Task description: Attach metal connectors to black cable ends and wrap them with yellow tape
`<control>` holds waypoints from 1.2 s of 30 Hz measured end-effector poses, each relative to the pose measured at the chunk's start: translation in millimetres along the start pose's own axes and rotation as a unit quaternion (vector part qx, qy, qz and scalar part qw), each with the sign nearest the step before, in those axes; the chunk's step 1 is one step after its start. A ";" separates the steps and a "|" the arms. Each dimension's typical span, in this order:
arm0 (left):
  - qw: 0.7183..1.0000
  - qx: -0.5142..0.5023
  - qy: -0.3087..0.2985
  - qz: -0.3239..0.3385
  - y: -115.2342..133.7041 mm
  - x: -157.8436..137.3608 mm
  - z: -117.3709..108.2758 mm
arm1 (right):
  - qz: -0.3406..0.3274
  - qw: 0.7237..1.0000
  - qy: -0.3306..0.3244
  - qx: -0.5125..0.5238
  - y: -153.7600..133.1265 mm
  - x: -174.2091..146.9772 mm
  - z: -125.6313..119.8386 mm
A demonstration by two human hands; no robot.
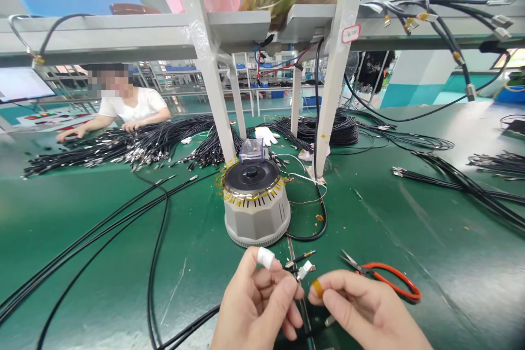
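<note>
My left hand (262, 301) is closed, thumb against curled fingers, around a black cable whose body is mostly hidden. A white wrap (266, 257) covers part of its index finger. Just past its fingertips show a white-and-metal connector (305, 269) and another cable tip (304, 257). Close on the right, my right hand (361, 303) pinches a small piece of amber tape (317, 287) between thumb and index finger. Scissors (394, 279) with red-orange handles lie open behind it. A round tape dispenser (257, 213), amber strips around its black top, stands beyond both hands.
Black cables (156, 262) run across the green table (197, 235) on the left; more cables (463, 186) lie at right. White shelf posts (330, 104) rise behind the dispenser. A co-worker (131, 104) handles a large cable pile (123, 147) at far left. Connector cables hang from the shelf.
</note>
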State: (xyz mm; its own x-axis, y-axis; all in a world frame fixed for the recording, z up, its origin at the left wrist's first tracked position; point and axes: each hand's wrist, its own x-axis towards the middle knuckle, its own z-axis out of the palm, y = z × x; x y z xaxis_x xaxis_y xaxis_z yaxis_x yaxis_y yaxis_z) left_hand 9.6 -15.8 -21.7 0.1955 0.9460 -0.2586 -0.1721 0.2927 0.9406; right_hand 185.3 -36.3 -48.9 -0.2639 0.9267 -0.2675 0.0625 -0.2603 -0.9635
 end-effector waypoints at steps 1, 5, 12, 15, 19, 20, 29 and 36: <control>1.000 -0.004 -0.001 0.002 -0.7 0.3 -0.8 | 0.005 0.999 0.010 0.047 0.7 1.5 0.3; 1.000 -0.021 0.000 0.000 -1.3 2.3 -3.7 | 0.047 0.973 0.006 0.225 3.9 4.7 0.9; 0.999 -0.035 0.018 -0.002 0.7 5.6 -3.4 | 0.125 0.921 0.033 0.368 -4.0 5.2 6.1; 0.999 -0.028 0.032 0.003 1.0 5.8 -2.7 | 0.129 0.912 0.048 0.386 -4.7 5.1 9.7; 0.999 -0.022 0.041 0.004 2.5 5.7 -2.8 | 0.129 0.918 0.051 0.373 -2.1 3.4 10.7; 0.999 -0.022 0.041 0.004 3.0 5.7 -2.9 | 0.122 0.926 0.052 0.352 -1.6 3.5 8.3; 0.999 -0.030 0.030 0.011 2.9 7.2 -4.2 | 0.009 0.913 0.159 -0.376 -16.1 56.6 -70.6; 0.999 -0.030 0.016 0.001 0.8 8.4 -6.1 | -0.005 0.780 0.051 -0.624 -41.4 104.0 -78.7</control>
State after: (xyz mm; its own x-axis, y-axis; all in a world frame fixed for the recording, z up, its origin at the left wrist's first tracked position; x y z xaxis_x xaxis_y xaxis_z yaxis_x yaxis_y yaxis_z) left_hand 5.3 -6.8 -24.5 0.1640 0.9505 -0.2640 -0.2299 0.2970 0.9268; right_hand 231.0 92.2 -37.6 -0.1963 0.9601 -0.1990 0.9658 0.1542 -0.2085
